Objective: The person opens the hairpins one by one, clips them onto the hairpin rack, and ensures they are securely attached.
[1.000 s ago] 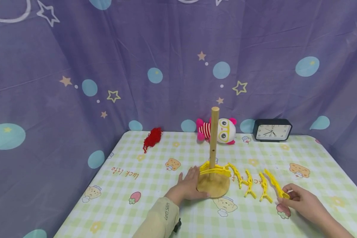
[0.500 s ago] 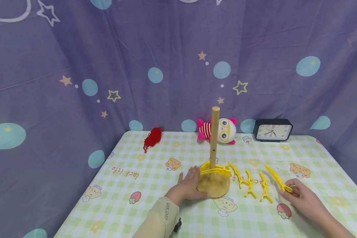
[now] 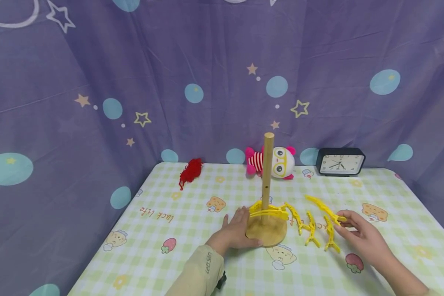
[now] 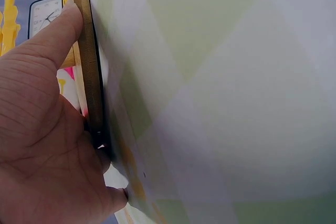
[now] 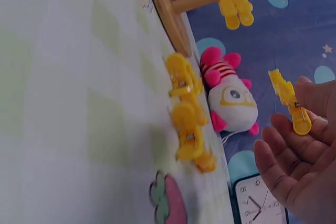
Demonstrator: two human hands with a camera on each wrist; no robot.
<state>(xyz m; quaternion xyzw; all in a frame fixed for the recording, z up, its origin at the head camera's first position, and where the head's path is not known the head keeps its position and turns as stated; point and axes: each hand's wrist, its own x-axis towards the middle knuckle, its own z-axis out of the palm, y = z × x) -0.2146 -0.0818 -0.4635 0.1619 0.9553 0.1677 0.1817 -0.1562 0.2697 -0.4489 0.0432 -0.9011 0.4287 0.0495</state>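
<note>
A wooden stand has a round base (image 3: pixel 271 236) and an upright post (image 3: pixel 267 172). My left hand (image 3: pixel 234 230) holds the left edge of the base, its thumb along the front rim in the left wrist view. Yellow alligator hair clips (image 3: pixel 270 213) sit crosswise at the post, above the base. My right hand (image 3: pixel 362 236) pinches another yellow hair clip (image 3: pixel 323 206) at its handle end, between thumb and fingers. That clip is raised over the table, its long end pointing left toward the post. Several more yellow clips (image 3: pixel 311 230) lie in a row right of the base.
A pink and white plush toy (image 3: pixel 283 162) lies behind the post. At the back right stands a black alarm clock (image 3: pixel 340 162), and red yarn (image 3: pixel 190 171) lies at the back left. The checked tablecloth (image 3: pixel 140 255) ends at a purple curtain (image 3: pixel 214 53).
My right hand has lifted the rightmost clip from the table and carried it left, above the remaining clips. The left hand has stayed at the base.
</note>
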